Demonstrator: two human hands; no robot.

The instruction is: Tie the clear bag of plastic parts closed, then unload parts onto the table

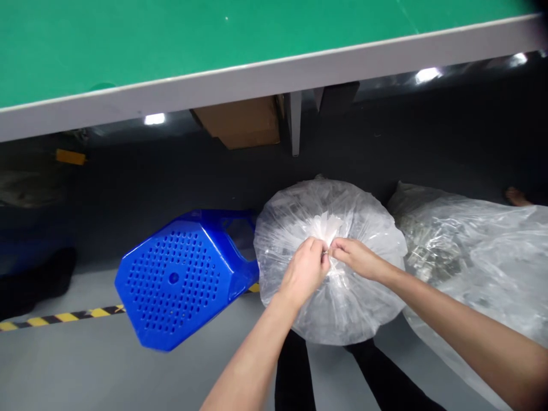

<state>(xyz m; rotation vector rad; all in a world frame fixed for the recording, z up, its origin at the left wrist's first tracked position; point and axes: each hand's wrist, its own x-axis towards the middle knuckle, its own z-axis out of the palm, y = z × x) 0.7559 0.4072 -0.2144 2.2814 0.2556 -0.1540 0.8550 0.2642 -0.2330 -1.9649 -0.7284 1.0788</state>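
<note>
A large, full clear plastic bag (291, 217) stands on the floor in front of my legs, its mouth gathered into a bunched neck at the top. My left hand (307, 262) pinches at this neck from the left. From the right, my right hand (351, 256) pinches at the same spot, its fingertips almost meeting those of the left. A whitish tuft of gathered plastic (327, 225) sticks up just beyond the fingers. Whether a tie or strip lies between the fingertips is too small to make out.
A blue plastic stool (173, 278) stands left of the bag. Another clear bag (483, 251) lies close on the right. Ahead runs a green-topped table (240, 34) with a leg (294, 123) and a cardboard box (244, 123) under it. Black-yellow tape (64, 317) marks the floor.
</note>
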